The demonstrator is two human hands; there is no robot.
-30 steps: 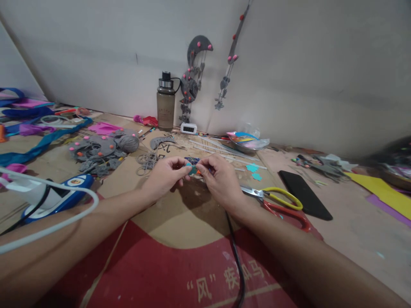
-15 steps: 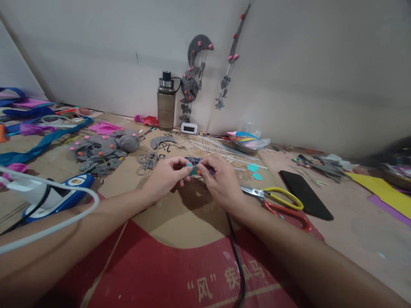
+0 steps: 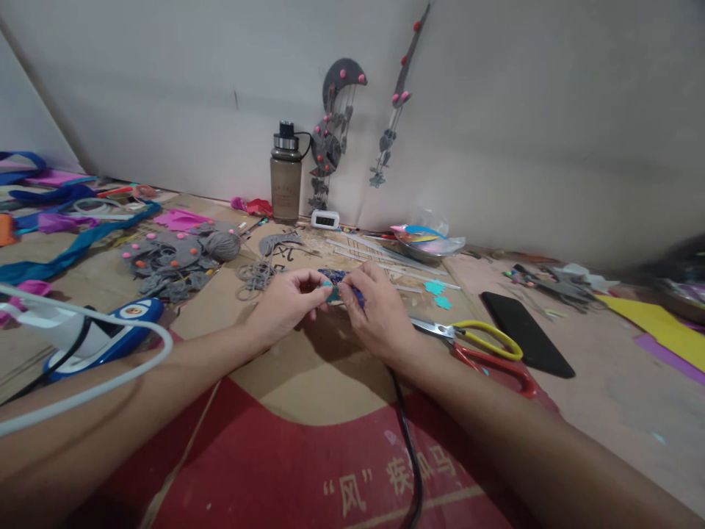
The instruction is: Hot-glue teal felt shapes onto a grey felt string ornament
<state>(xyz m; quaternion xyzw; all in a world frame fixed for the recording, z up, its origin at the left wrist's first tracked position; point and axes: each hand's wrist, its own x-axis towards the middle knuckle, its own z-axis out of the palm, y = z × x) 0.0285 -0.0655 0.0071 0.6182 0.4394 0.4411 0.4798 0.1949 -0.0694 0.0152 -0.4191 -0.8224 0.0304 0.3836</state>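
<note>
In front of the water bottle [image 3: 286, 189], and slightly to its right, a small teal piece [image 3: 333, 294] is held above the counter [image 3: 622, 389]. It is pinched between the thumb and finger of the left hand [image 3: 289, 305]. The fingertips of the right hand [image 3: 377, 308] are drawn together at the piece's right edge; whether anything is clamped between them cannot be told. Farther right of the bottle, two turquoise flower cut-outs [image 3: 435, 287] are laid flat, and nearer than these, scissors [image 3: 449, 332] with yellow and red handles are placed beside a black smartphone [image 3: 526, 334]. A digital clock [image 3: 324, 220] is stood just right of the bottle. To its left, a ball of gray yarn [image 3: 222, 247] is seen.
</note>
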